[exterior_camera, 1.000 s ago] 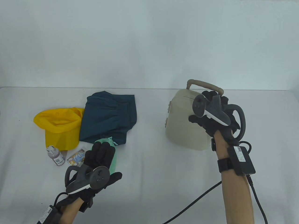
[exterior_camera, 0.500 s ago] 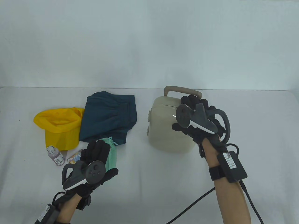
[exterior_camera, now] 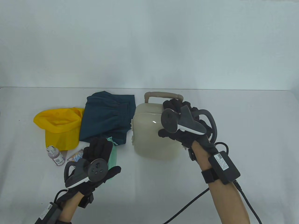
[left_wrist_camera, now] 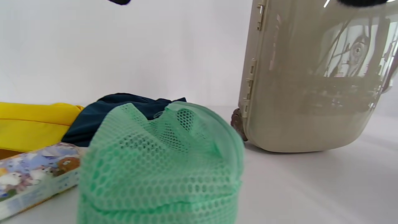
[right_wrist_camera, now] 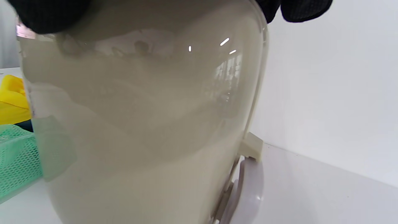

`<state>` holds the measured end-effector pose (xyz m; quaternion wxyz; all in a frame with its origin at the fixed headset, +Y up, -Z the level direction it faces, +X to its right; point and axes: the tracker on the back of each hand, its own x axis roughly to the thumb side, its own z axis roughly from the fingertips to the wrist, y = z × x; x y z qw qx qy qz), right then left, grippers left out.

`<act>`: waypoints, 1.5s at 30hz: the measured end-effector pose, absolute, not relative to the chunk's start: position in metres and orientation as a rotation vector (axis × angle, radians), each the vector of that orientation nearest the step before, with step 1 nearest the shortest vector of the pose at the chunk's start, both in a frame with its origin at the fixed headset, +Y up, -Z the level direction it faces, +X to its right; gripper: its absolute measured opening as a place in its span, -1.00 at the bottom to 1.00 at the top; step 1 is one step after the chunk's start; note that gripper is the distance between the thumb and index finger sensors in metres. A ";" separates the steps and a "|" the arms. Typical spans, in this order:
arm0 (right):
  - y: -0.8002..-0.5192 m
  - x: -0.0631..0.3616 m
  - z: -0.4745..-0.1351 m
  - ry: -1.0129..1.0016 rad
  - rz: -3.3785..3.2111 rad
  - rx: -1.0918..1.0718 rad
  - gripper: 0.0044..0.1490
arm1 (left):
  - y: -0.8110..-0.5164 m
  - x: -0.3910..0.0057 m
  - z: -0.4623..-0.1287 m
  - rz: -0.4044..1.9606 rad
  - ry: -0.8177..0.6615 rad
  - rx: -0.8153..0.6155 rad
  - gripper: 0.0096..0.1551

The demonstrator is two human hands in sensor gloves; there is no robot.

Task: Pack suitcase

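A white counter (exterior_camera: 257, 112) spans the scene from left to right; its far edge meets a plain pale wall (exterior_camera: 149, 42) that fills the upper half of the table view. A black cable (exterior_camera: 201, 195) lies across the counter's near right part, running to the near edge.

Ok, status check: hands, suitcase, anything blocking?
Right hand grips the suitcase, upright, lid shut. Left hand open over the green mesh bag. Dark shorts lie close beside the suitcase's latch side.
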<state>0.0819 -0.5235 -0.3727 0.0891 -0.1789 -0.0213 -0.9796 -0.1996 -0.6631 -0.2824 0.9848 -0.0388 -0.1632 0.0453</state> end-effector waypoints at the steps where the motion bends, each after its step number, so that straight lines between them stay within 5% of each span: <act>1: -0.524 0.081 -0.371 -0.066 -2.904 -0.537 0.40 | -0.660 -0.195 -0.287 0.125 -0.335 -0.095 0.18; 11: -0.531 0.078 -0.359 0.091 -2.701 -0.421 0.35 | -0.658 -0.152 -0.341 0.432 -0.190 -0.230 0.28; 25: -0.539 0.077 -0.360 0.059 -2.690 -0.388 0.42 | -0.721 -0.129 -0.372 0.751 -0.108 -0.437 0.50; 32: -0.544 0.087 -0.360 0.232 -2.811 -0.366 0.40 | -0.727 -0.123 -0.373 0.761 -0.021 -0.275 0.49; 39: -0.530 0.105 -0.358 0.313 -2.928 -0.348 0.35 | -0.699 -0.120 -0.369 0.724 -0.079 -0.216 0.42; 45: -0.506 0.144 -0.347 0.400 -3.145 -0.254 0.33 | -0.632 -0.126 -0.369 0.637 -0.161 -0.068 0.40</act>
